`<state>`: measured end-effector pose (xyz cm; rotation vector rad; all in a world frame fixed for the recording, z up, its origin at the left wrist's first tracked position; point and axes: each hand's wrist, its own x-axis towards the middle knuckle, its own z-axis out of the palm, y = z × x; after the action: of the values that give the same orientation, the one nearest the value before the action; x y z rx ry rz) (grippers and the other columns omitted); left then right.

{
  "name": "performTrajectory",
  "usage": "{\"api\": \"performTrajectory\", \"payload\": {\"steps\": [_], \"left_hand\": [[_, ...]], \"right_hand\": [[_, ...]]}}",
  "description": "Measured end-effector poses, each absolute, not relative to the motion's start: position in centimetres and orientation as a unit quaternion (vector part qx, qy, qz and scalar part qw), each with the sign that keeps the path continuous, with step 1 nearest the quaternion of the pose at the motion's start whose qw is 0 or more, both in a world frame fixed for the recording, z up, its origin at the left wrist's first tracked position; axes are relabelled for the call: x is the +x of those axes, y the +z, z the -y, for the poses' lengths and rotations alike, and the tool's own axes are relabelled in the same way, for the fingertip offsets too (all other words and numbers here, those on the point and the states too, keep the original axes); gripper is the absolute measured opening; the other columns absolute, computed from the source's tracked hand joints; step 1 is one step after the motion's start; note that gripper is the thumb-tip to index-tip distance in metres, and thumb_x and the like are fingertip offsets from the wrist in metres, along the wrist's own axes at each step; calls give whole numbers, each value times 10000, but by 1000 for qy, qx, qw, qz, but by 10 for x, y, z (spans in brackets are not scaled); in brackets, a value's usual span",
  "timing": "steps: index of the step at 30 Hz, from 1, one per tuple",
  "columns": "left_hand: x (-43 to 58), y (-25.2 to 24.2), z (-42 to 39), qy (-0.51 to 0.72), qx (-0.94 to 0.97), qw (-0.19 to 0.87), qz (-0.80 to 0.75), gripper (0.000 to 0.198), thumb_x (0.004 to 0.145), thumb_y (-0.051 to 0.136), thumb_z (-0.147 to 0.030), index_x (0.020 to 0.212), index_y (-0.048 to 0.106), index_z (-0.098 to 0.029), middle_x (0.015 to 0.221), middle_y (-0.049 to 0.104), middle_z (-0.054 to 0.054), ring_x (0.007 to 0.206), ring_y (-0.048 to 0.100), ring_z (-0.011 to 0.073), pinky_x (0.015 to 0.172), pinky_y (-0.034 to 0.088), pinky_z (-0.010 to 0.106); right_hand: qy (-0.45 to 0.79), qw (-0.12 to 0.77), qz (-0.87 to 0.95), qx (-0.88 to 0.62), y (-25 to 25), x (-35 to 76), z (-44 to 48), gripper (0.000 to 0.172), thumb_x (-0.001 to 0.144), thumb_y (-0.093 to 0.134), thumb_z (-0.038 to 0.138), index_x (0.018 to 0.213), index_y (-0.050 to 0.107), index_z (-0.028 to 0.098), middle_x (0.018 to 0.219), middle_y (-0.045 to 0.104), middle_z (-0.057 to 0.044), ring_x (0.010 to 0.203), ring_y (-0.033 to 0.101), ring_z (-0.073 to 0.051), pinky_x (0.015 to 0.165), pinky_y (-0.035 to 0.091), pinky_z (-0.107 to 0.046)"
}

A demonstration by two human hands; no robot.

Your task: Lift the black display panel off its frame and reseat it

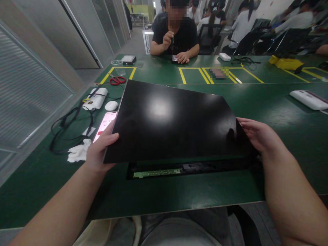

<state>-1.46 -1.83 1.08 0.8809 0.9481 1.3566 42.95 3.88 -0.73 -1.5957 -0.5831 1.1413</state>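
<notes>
Between my two hands is a glossy black display panel (174, 126), tilted and raised above the table. My left hand (101, 147) grips its left edge, thumb on the glossy face and the other fingers underneath. At the right edge, my right hand (258, 135) holds the panel with its fingers against the side; part of that grip is hidden. Under the panel lies a black frame (217, 166) with a green circuit board strip (156, 173) along its near side. The panel covers most of that frame.
On the left of the green table (179, 198) are a phone (105, 124), crumpled tissue (79, 151), black cables (70, 119), a white adapter (96, 99), a round white case (111, 106) and red scissors (118, 80). A person (175, 37) sits opposite. A white device (309, 99) lies right.
</notes>
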Motion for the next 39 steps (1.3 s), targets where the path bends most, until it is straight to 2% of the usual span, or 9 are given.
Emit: {"api": "performTrajectory", "payload": {"steps": [6,10,13,15,17,20,25,34,39], "left_hand": [[-10,17,11,610,328,586,-421,578,687,706,-221,1263,751,-197,1128,837,82,1280,693,396,1073,592,530],[-17,6,7,635,300,551,-451,335,696,730,-246,1018,812,-205,995,840,49,1199,727,386,1019,625,517],[-21,-6,9,691,302,402,-519,130,736,759,-203,849,804,-250,885,824,-37,1150,743,300,1014,621,404],[-22,-10,10,713,336,333,-518,231,662,813,-118,845,805,-258,956,829,-75,1202,719,245,1110,544,312],[-23,-9,9,684,340,401,-506,146,709,810,-185,842,799,-244,916,824,-45,1158,738,268,1066,582,352],[-23,-4,6,631,318,503,-498,166,782,781,-286,935,802,-226,881,820,4,1063,761,308,969,632,419],[-25,-2,6,666,314,454,-502,185,776,775,-291,940,805,-211,946,823,2,964,744,236,883,604,298],[-31,-11,3,577,353,499,-542,257,661,884,-356,835,746,-227,716,752,-21,762,733,236,563,520,270],[-18,-9,10,565,384,482,-548,182,773,834,-347,901,796,-223,751,778,-1,827,757,249,595,515,265]], "right_hand": [[447,546,277,-652,-13,428,-37,290,730,648,31,981,759,126,808,757,-115,643,693,-151,498,525,-183],[443,545,293,-649,-14,425,-37,341,733,687,75,1062,714,162,823,773,-121,671,740,-207,505,560,-240],[437,528,298,-664,-13,427,-38,293,764,675,103,1047,713,171,784,773,-105,649,738,-203,517,566,-244],[427,524,295,-676,-13,429,-39,220,822,662,169,1035,717,182,753,768,-95,629,732,-199,509,559,-245],[423,522,287,-683,-13,430,-39,183,905,617,285,1024,717,189,731,761,-99,610,725,-204,500,554,-259],[423,517,278,-690,-15,430,-39,338,1001,460,414,1032,708,187,717,753,-126,581,714,-219,499,552,-288],[424,520,288,-683,-18,429,-39,429,1004,447,528,1051,710,192,731,750,-139,580,708,-233,516,553,-316],[396,513,271,-712,-8,431,-39,537,1057,302,490,1040,727,161,691,730,-153,547,680,-221,518,506,-292],[361,502,278,-736,-2,428,-36,548,1059,215,400,1014,712,174,649,717,-141,530,665,-223,528,486,-302]]}}
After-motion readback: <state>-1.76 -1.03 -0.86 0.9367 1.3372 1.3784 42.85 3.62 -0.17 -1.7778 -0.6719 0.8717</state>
